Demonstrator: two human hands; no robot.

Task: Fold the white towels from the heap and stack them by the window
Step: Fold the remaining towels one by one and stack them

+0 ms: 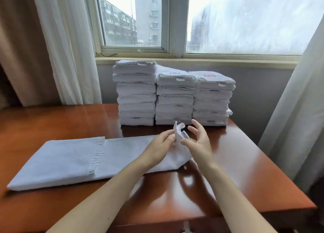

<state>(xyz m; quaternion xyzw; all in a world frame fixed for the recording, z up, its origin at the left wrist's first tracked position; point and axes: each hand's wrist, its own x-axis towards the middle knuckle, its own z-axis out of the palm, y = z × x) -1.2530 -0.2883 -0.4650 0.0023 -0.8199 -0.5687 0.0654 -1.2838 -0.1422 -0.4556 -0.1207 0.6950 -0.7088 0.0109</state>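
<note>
Three stacks [173, 96]: stood side by side at the table's [245, 162] far edge under the window [175, 22]; probably parked clear of the folding space
Towel [70, 159]: lay across the table as a long strip; right end raised
Left hand [160, 143]: pinched that raised corner, likely to square it
Right hand [199, 141]: fingers spread, holding nothing, just beside the corner

Three towel stacks [173, 96] stand abreast on the table [254, 171] under the window [133, 18]; one towel [61, 162] lies before them

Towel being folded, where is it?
Head view: the towel lies left of centre on the table, in front of the stacks, its right corner in the left hand.
</note>
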